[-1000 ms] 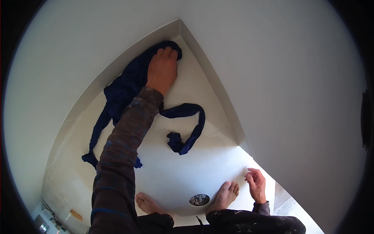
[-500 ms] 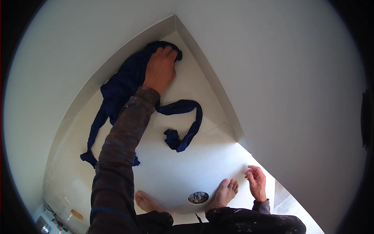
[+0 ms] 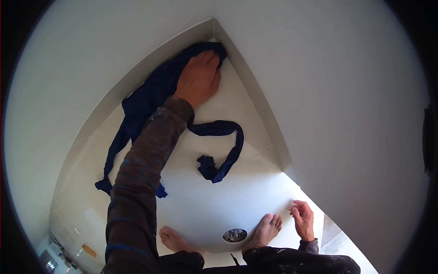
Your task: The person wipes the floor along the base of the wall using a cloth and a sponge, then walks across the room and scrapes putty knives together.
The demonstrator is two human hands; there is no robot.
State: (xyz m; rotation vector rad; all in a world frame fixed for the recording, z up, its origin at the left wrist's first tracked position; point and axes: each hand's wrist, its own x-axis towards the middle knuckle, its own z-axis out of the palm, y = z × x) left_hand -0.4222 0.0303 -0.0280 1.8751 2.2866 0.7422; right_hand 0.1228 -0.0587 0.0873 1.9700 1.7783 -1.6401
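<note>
My left hand (image 3: 199,79) presses on a dark blue cloth (image 3: 153,89) near the corner where two walls meet, its fingers curled onto the fabric. One long strip of the cloth curves over the floor right of my forearm and ends in a bunched tip; another strip trails down to the left. My right hand (image 3: 303,219) hangs at the lower right beside my foot, fingers loosely bent and apart, holding nothing.
Grey skirting (image 3: 255,93) runs along both walls. A round floor hole (image 3: 235,235) with rubble inside lies between my bare feet (image 3: 267,229). An orange-brown patch (image 3: 89,250) marks the floor at lower left.
My left hand has slid slightly right toward the corner, taking the upper end of the cloth along. The right hand stays lowered and loosely bent.
</note>
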